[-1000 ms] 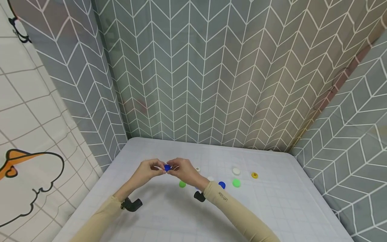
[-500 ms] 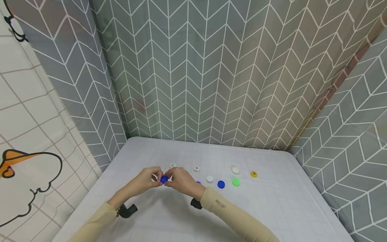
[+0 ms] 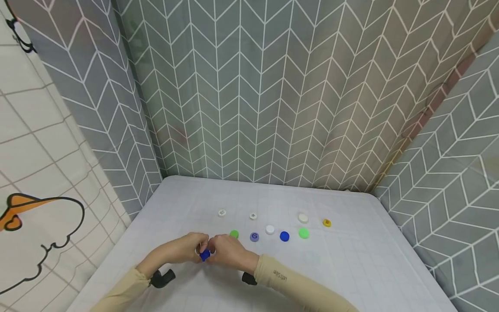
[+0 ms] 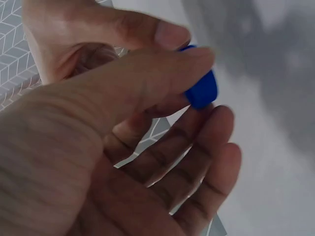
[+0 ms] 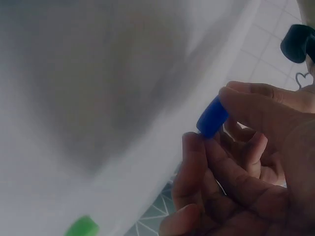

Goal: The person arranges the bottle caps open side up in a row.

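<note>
Both hands meet low over the left part of the table, a small blue bottle cap [image 3: 204,255] between them. My left hand [image 3: 181,249] pinches the cap with thumb and fingertips. From the other side, my right hand [image 3: 230,252] grips it too. In the left wrist view the cap [image 4: 203,91] shows its smooth side wall below the thumb, and the lower fingers are spread. The right wrist view has the cap [image 5: 212,118] tilted, with fingertips at both ends and the table surface behind it.
Several round caps lie spread behind the hands: a green one [image 3: 234,234] just past the fingers, a purple-blue one [image 3: 254,237], a white one [image 3: 270,229], a blue one [image 3: 284,236], a bright green one [image 3: 303,233] and a yellow one [image 3: 326,222]. A patterned curtain [image 3: 249,108] hangs behind the table.
Both hands have come down toward the table's front and slightly left, carrying the blue cap and turning it. Caps the right hand and arm covered now show.
</note>
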Available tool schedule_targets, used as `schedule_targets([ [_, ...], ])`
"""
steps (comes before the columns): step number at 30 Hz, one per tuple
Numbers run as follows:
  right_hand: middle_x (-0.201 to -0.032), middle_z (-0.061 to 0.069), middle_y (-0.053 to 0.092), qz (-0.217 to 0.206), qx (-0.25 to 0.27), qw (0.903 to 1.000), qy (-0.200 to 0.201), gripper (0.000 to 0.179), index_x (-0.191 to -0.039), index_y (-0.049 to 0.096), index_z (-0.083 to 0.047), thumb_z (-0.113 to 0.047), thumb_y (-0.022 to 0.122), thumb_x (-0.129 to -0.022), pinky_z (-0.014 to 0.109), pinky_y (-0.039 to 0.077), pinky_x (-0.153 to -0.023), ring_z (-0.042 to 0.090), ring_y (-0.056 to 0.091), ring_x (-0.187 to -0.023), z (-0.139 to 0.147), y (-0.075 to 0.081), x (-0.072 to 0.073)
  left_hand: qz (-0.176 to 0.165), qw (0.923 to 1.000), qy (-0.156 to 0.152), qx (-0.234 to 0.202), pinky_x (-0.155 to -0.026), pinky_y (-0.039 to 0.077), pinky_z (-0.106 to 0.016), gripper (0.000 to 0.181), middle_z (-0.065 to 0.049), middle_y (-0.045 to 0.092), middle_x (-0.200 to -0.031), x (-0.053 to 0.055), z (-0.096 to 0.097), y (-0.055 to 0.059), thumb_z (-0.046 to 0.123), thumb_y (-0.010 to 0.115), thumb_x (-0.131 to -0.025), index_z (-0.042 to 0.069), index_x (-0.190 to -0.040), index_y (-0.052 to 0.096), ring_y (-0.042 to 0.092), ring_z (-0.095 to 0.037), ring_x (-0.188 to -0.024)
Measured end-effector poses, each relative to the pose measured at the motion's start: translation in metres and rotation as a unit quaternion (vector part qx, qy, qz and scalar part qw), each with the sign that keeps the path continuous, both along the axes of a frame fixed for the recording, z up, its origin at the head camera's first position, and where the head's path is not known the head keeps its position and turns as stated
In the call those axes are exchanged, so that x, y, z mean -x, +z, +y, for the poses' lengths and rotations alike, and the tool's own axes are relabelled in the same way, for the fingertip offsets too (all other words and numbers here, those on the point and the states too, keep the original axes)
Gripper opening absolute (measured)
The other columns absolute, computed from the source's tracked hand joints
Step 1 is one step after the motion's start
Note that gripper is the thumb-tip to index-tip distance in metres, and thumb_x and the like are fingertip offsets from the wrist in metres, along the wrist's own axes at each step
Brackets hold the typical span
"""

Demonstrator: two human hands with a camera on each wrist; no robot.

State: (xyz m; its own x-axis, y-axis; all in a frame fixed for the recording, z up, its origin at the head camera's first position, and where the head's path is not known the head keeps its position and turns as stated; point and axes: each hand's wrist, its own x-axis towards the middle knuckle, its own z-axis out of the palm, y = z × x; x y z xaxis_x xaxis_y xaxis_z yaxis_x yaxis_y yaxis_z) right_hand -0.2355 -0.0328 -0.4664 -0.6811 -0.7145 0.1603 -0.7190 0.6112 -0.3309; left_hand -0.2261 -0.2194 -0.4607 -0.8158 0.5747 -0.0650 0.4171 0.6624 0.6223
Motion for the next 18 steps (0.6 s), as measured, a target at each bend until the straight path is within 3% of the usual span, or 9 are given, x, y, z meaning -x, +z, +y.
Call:
schedule_targets([
  [7, -0.061, -0.013, 0.054, -0.006, -0.03, 0.9994, 0.018, 0.016, -0.074, 0.069, -0.017, -0.028, 0.081, -0.073, 0.013, 0.032, -0.052, -0.001, 0.041, -0.055, -0.003, -0.012, -0.007, -0.06, 0.9982, -0.005, 0.006, -0.056, 0.038, -0.017, 0.033, 0.006, 0.05, -0.074, -0.008, 0.005, -0.005, -0.005, 0.079, -0.067, 0.007, -0.08, 0.05, 0.047, -0.002, -0.066],
  [12, -0.059, -0.015, 0.051, 0.015, -0.036, 0.9986, 0.035, 0.017, -0.073, 0.069, -0.019, -0.031, 0.08, -0.075, 0.011, 0.03, -0.05, -0.002, 0.039, -0.054, -0.003, -0.021, -0.009, -0.074, 0.9972, -0.01, 0.011, -0.055, 0.036, -0.016, 0.036, 0.007, 0.048, -0.073, -0.011, 0.005, -0.008, -0.001, 0.082, -0.068, 0.008, -0.081, 0.05, 0.046, -0.001, -0.065],
  [18, -0.059, -0.015, 0.051, 0.008, -0.036, 0.9986, 0.038, 0.018, -0.073, 0.067, -0.018, -0.029, 0.081, -0.074, 0.011, 0.031, -0.05, -0.003, 0.04, -0.054, -0.003, -0.026, -0.009, -0.096, 0.9952, 0.0, 0.016, -0.055, 0.038, -0.018, 0.038, 0.004, 0.053, -0.075, -0.011, 0.007, -0.01, -0.002, 0.083, -0.066, 0.006, -0.083, 0.05, 0.048, -0.003, -0.065],
])
